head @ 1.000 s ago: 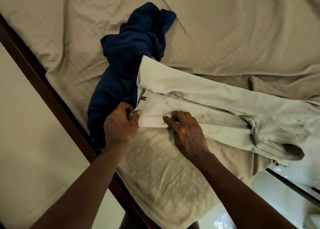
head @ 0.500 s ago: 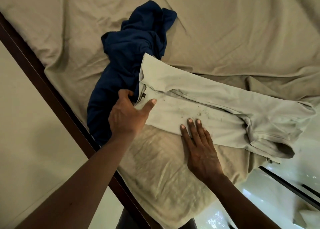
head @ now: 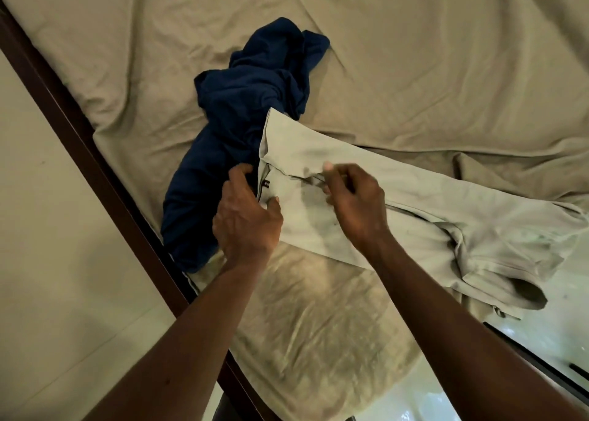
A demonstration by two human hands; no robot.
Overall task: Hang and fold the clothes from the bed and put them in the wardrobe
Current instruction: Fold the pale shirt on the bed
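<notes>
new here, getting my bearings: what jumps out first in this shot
A crumpled dark blue garment stands out on the beige sheet near the bed's left edge. Partly over it lies a long pale shirt, running rightward; the left hand grips its left end, the right hand, blurred, is just right of it.

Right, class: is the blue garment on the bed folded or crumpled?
Crumpled. The blue garment lies bunched in uneven creases, partly under the shirt; no flat fold shows.
</notes>
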